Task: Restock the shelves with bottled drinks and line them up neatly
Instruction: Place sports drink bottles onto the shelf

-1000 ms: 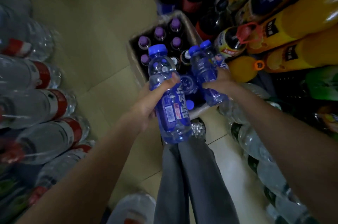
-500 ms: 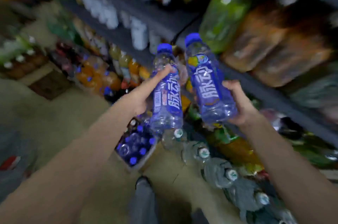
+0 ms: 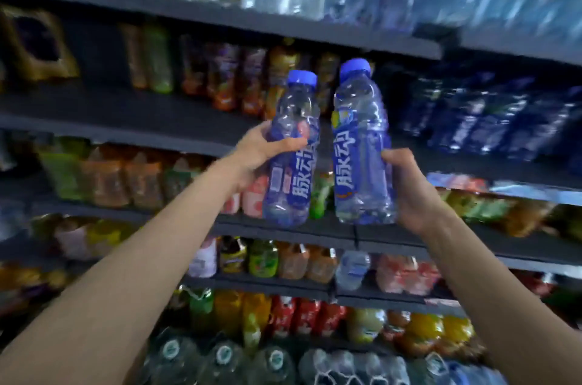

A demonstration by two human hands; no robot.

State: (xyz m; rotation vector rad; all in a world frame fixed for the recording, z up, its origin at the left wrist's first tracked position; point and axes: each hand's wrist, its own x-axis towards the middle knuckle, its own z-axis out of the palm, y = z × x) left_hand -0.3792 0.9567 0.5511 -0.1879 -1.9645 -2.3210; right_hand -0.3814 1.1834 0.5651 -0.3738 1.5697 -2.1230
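Left hand (image 3: 258, 148): wrapped round the upper body of the left bottle (image 3: 291, 151), thumb across the front above the label, fingers behind. Right hand (image 3: 409, 186): clasped round the lower half of the right bottle (image 3: 360, 145), palm against its right flank, thumb at the label's edge. Both grips full, neither palm free.

Both bottles: raised in front of the shelves, side by side and near each other, not touching as far as can be told. Long axes close to vertical, blue caps up, bases down; left bottle tilted a little to the right at the top, right bottle almost plumb and a shade higher. Labels turned toward the camera.

Beyond them: second shelf (image 3: 157, 115) directly behind the caps, carrying a blurred row of orange and green drinks on the left and a block of dark blue bottles (image 3: 472, 120) off to the right. Probable home for the pair: beside that blue block, so up, forward and rightward from the hands. Right hand nearer to it; left hand with farther to cross.

Judgement for the coming move: already standing the right way up, so no turning wanted, only a forward carry over the shelf lip and a set-down on the bases, labels kept outward. Exact gap on the shelf: too blurred to pick out.
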